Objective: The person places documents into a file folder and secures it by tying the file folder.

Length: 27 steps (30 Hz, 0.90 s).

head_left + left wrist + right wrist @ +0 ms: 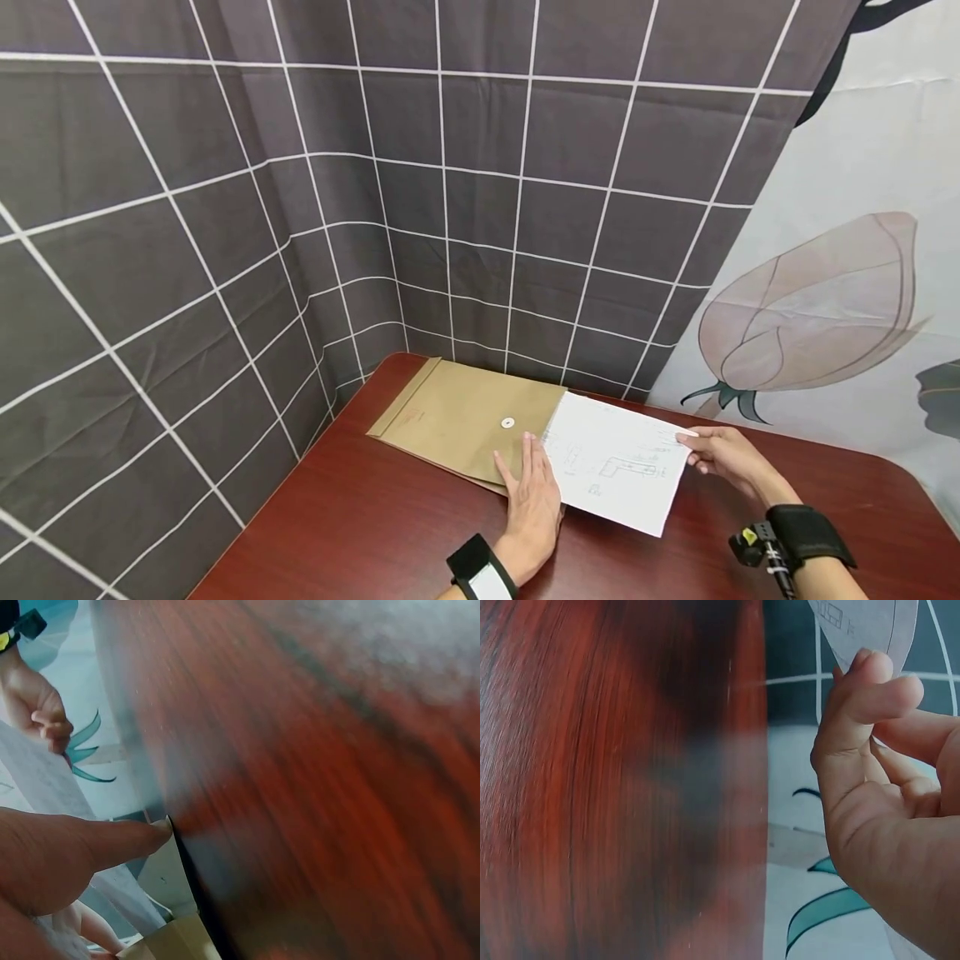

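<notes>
A tan paper document envelope (457,408) with a white round button lies flat on the table. My left hand (534,504) rests on its near right corner, fingers straight and spread; in the left wrist view its thumb (127,841) stretches along the envelope's edge. White paper (615,458) with line drawings and small writing extends from the envelope's right side, its left edge meeting the envelope there. Between thumb and fingers, my right hand (731,458) pinches the paper's far right corner. The right wrist view shows that corner of the paper (881,626) at the fingertips.
The dark red wooden table (330,517) has a rounded far right corner. Behind it hangs a grey cloth (480,208) with white grid lines, and to the right a white cloth with a printed flower bud (817,308). Both wrists wear black straps (810,533).
</notes>
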Tool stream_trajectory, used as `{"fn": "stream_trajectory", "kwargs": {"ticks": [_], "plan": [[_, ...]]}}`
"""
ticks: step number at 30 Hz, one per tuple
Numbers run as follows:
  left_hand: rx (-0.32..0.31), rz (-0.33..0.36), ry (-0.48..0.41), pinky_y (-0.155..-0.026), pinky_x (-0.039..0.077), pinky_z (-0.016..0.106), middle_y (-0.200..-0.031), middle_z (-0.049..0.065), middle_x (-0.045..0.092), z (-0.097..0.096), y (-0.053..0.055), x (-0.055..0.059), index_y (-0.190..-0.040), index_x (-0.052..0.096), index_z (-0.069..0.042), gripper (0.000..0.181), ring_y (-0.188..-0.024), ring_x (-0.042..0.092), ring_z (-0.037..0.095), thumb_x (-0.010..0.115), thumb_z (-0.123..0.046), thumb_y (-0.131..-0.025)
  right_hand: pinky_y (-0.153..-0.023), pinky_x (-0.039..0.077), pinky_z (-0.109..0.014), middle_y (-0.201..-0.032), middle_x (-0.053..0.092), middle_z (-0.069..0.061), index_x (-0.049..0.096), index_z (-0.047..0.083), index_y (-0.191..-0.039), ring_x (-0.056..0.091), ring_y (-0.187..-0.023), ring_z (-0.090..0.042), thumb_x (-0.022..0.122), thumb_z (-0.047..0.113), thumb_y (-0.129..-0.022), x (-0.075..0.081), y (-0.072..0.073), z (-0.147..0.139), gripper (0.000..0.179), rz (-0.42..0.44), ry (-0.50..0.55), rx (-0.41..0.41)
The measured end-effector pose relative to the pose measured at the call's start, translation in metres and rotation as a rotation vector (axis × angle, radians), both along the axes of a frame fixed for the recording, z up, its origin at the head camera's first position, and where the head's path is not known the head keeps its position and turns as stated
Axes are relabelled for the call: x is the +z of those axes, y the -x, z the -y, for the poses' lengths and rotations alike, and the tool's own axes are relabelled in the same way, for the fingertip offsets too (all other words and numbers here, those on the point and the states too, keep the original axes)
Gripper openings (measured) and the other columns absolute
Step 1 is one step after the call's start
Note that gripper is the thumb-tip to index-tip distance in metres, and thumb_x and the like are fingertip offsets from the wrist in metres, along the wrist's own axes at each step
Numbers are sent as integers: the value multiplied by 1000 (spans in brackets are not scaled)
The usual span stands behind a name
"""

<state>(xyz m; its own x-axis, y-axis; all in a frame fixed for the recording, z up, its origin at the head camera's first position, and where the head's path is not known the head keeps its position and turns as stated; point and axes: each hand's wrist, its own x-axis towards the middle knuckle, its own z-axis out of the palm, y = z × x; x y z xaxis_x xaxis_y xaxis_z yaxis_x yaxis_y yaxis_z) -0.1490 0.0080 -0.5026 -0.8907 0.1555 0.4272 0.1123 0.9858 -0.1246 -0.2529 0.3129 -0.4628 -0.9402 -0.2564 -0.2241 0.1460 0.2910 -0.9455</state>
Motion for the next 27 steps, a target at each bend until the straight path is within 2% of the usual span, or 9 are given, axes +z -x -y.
{"fn": "stream_trajectory", "kwargs": {"ticks": [5,8,12,17,27], "plan": [[13,13,15,-101,25,70,-145,20,42,0,-1,0,-135,50,7,58,-142,30,29,68,-13,-83,-57,46,-23,-81,64,-3,56,-13,-117,56,-68,-14,58,21,-97,4,4,10,40,-22,14,18],[13,16,10,-102,25,70,-146,20,41,0,-2,1,-136,49,8,69,-142,29,29,74,-23,-79,-57,46,-24,-79,64,-3,58,-12,-116,56,-68,-14,59,21,-97,7,5,15,38,-23,1,6],[6,12,15,-102,26,69,-146,21,41,0,-4,0,-135,50,7,74,-142,29,29,76,-29,-77,-56,46,-24,-77,64,-3,59,-12,-115,56,-66,-13,59,21,-97,8,8,20,38,-27,-12,-3],[-4,-9,13,-101,27,69,-145,21,43,-1,-7,-1,-134,51,7,63,-141,31,29,71,-21,-81,-55,45,-23,-77,63,-3,58,-13,-115,55,-66,-13,58,20,-97,7,13,26,37,-28,-20,5],[4,-3,54,-100,28,69,-145,19,44,-2,-8,-2,-134,53,5,69,-141,32,27,73,-31,-78,-54,44,-23,-76,63,-3,57,-14,-117,54,-65,-13,58,18,-97,8,17,36,39,-37,-7,16]]}}
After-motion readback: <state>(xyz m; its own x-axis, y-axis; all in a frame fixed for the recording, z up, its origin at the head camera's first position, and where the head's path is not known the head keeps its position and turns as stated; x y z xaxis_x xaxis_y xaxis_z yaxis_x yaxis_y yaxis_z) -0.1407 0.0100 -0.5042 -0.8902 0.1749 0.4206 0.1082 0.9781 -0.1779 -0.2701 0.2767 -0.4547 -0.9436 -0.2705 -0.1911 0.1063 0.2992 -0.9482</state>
